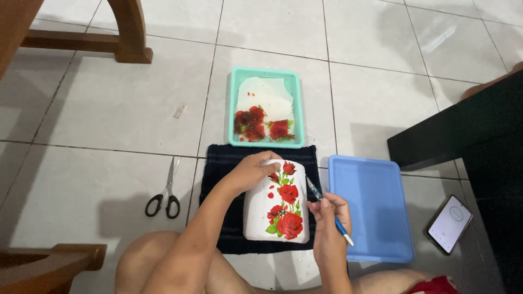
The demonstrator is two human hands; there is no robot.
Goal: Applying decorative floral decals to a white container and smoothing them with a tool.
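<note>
White rose-patterned container [277,204] lies on a dark cloth [218,174]; left hand [251,171] clasps its top, right hand [328,213] pinches a blue paintbrush [329,211] beside it.

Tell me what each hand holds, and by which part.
Left hand grips the white rose-patterned pot at its top rim. Right hand pinches a blue brush mid-handle.

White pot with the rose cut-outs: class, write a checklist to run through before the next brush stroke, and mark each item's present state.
1. White pot steadied by the left hand at its top: ok.
2. Brush gripped in the right hand: ok.
3. Pot lying on the dark cloth: ok.
4. Rose pieces left in the green tray: ok.
5. Glue on the bristles: cannot tell.
6. Scissors off the cloth: ok.
</note>
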